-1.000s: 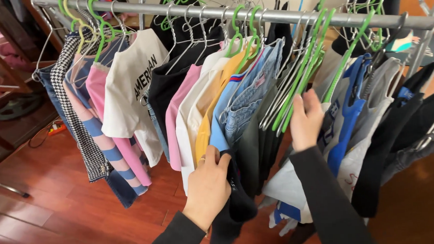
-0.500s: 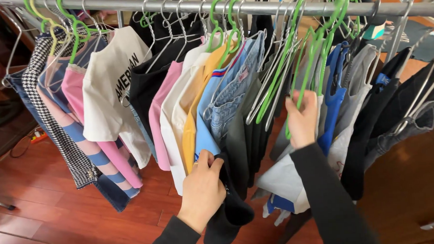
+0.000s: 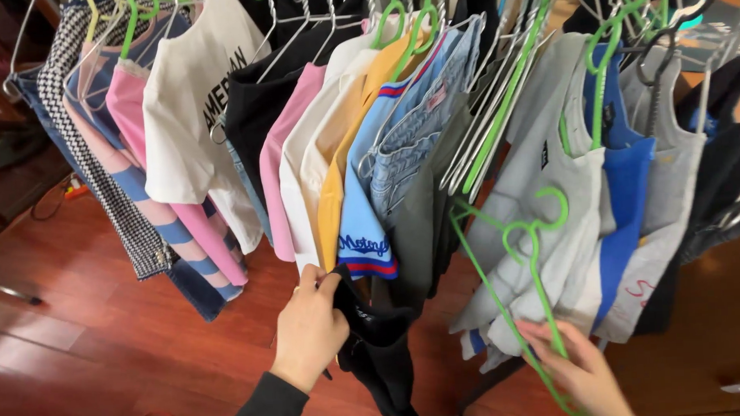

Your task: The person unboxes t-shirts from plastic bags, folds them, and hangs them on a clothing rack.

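**Below the rack: both hands on garment and hanger**

Nearest, at 7 o'clock, left hand [image 3: 311, 326] pinches closed on a black garment [image 3: 379, 347] hanging low beneath the yellow and blue tops. At 5 o'clock, right hand [image 3: 579, 371] curls around the lower bar of a loose green hanger [image 3: 526, 268], its hook free in front of a grey shirt [image 3: 550, 193]. Farther, toward 12 o'clock, crowded shirts fill the rack; white printed tee [image 3: 188, 116] at 10 o'clock.

Risk, judged: the free hook could snag the grey shirt and tug it off; the dangling black garment could slip to the wooden floor [image 3: 88, 341] if the pinch loosens.
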